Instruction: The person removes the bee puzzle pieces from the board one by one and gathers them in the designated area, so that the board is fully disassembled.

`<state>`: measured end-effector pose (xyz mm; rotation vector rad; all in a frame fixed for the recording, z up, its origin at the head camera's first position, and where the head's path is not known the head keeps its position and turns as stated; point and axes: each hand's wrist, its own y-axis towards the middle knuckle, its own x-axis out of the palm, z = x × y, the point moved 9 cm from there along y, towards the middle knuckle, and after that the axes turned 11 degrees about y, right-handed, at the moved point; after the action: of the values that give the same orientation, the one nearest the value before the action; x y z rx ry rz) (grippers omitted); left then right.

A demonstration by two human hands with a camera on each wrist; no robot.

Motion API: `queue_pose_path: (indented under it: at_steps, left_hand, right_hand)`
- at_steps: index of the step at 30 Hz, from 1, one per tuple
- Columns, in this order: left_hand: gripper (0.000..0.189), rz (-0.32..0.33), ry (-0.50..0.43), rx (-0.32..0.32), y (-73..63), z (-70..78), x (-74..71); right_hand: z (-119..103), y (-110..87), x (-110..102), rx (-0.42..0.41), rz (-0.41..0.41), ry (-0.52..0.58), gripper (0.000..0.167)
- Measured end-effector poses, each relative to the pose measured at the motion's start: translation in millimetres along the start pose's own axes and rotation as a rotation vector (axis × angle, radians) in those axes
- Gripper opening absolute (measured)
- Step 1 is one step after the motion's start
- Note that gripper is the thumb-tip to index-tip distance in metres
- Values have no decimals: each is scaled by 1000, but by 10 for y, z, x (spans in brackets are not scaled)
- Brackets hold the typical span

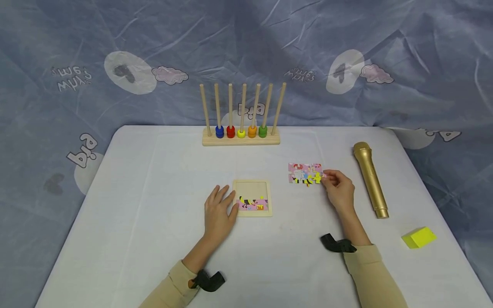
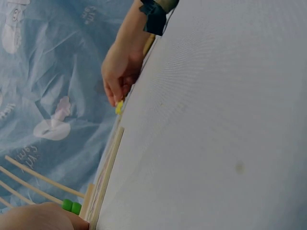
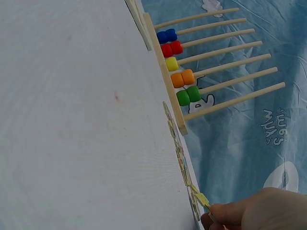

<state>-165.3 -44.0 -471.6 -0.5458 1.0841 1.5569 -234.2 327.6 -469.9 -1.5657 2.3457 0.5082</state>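
In the head view, the left hand (image 1: 220,217) lies with fingers apart against the left edge of the wooden tray (image 1: 251,187), maybe to keep it steady; puzzle pieces (image 1: 252,204) fill its near part. The right hand (image 1: 340,192) is at the other pieces (image 1: 298,174), right of the tray

In the left wrist view, its fingers pinch a yellow piece (image 2: 119,107)

In the right wrist view, this piece seems tilted, probably gripped by its edge to leave its face free
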Motion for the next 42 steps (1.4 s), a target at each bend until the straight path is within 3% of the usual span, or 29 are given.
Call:
queue_pose_path:
  at_steps: [13, 22, 42]
  left_hand:
    - [36, 2, 5, -4, -5, -7, -6]
    - [37, -9, 4, -8, -6, -6, 7]
    - [35, 10, 5, 9, 9, 10, -25]
  right_hand:
    - [-58, -20, 19, -114, -11, -130, 19]
    - [-112, -22, 21, -217, 8, -134, 17]
    - [-133, -10, 40, -234, 2, -178, 17]
